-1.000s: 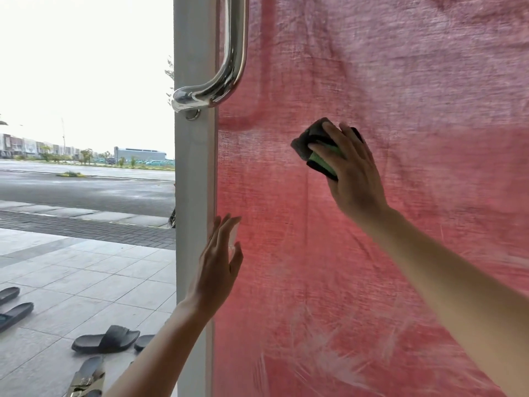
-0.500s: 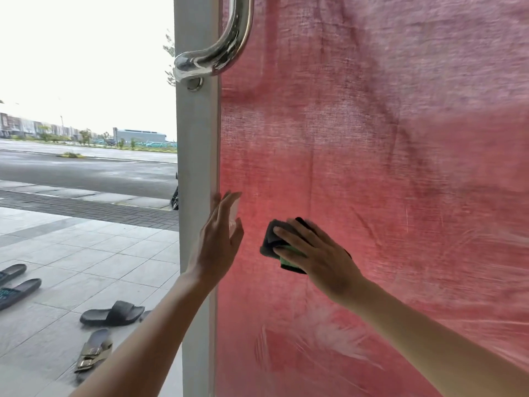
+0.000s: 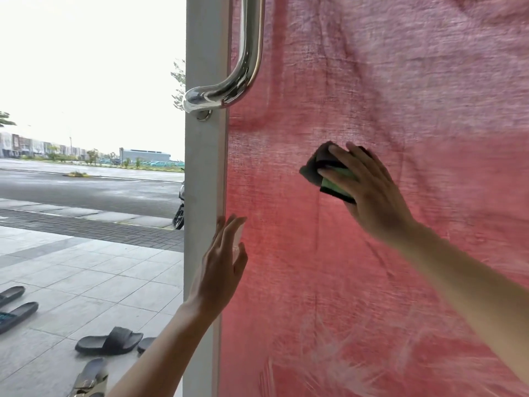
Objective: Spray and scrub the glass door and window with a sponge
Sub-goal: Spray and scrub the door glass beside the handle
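Fingers (image 3: 343, 157) of the right hand (image 3: 372, 196) curl over a sponge (image 3: 316, 169) — dark, with a green layer — and press it flat to the glass door (image 3: 329, 282). Behind the pane, all around those fingers, hangs a red woven cloth (image 3: 400, 81). Pale smeared streaks (image 3: 329, 365) mark the glass well below them. Left of the sponge runs the door's grey frame (image 3: 204, 173), and up and to the left of the gripping fingers a curved steel handle (image 3: 249, 67) meets that frame.

Lower down, the left hand (image 3: 220, 273) lies against the frame's inner edge, its fingers (image 3: 229, 233) straight and pointing up. Something pale shows between its thumb and forefinger — whether the hand holds it cannot be told. Past the frame, to the left of these fingers, lies a tiled pavement (image 3: 86, 267) with dark sandals (image 3: 110, 340) scattered on it, and beyond that a grey road (image 3: 86, 184).
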`<state>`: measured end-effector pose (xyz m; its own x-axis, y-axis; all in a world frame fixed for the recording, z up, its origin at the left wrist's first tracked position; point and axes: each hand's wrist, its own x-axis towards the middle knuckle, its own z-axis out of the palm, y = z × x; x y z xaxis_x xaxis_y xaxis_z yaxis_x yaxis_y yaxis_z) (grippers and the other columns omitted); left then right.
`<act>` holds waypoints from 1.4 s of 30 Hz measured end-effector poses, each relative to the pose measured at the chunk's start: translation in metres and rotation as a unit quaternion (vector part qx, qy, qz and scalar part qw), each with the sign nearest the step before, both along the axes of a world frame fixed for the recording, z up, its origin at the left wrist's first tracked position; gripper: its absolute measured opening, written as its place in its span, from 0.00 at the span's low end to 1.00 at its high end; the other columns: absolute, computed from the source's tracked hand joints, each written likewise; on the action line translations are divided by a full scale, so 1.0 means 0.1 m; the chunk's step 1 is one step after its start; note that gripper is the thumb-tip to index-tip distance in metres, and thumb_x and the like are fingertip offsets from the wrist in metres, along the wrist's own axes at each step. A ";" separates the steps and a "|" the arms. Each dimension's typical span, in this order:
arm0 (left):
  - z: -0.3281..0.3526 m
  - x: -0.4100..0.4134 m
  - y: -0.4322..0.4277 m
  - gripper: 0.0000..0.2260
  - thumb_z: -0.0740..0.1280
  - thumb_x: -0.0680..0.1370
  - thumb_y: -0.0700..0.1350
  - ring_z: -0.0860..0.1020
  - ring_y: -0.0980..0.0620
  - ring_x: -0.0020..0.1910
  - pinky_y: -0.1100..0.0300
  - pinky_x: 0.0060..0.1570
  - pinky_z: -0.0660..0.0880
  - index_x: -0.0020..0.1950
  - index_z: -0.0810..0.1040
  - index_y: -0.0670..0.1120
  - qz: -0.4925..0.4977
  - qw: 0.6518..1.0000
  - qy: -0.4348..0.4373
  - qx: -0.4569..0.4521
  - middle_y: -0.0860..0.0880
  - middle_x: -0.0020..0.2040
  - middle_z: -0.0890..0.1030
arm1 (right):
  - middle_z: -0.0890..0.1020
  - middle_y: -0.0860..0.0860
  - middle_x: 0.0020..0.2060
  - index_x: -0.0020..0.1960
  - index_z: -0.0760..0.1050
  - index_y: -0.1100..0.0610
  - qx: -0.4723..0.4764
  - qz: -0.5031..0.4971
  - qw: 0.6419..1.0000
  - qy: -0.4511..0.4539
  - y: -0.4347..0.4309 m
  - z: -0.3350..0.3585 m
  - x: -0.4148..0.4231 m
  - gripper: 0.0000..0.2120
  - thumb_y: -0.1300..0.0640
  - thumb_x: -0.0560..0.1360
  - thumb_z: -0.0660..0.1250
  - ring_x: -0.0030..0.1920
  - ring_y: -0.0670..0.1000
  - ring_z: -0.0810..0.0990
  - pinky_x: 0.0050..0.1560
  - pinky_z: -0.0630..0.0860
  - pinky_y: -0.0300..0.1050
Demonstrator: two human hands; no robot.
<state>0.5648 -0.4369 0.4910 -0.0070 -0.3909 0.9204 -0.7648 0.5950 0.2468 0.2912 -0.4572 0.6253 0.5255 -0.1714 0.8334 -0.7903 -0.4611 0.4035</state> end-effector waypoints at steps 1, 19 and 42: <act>0.00 0.01 0.00 0.24 0.63 0.79 0.39 0.65 0.47 0.73 0.44 0.65 0.71 0.72 0.60 0.53 -0.001 1.000 0.001 0.001 0.45 0.72 0.70 | 0.65 0.57 0.73 0.69 0.73 0.56 -0.006 0.009 1.000 -0.023 -0.03 0.16 0.07 0.30 0.69 0.69 0.72 0.74 0.62 0.60 0.74 0.55 0.60; 0.04 0.01 0.03 0.22 0.64 0.79 0.41 0.77 0.47 0.62 0.60 0.56 0.72 0.71 0.62 0.52 0.013 1.000 0.001 -0.026 0.49 0.69 0.73 | 0.71 0.54 0.70 0.65 0.77 0.54 -0.015 0.069 0.994 0.089 -0.16 -0.62 0.74 0.24 0.66 0.69 0.70 0.72 0.59 0.66 0.73 0.59 0.56; 0.63 0.33 -0.04 0.24 0.65 0.78 0.36 0.59 0.48 0.76 0.49 0.66 0.66 0.71 0.63 0.48 0.037 0.993 -0.023 -0.110 0.49 0.73 0.65 | 0.68 0.57 0.72 0.67 0.74 0.56 -0.038 0.038 0.997 -0.047 -0.12 0.46 0.49 0.29 0.67 0.68 0.74 0.73 0.61 0.63 0.73 0.58 0.58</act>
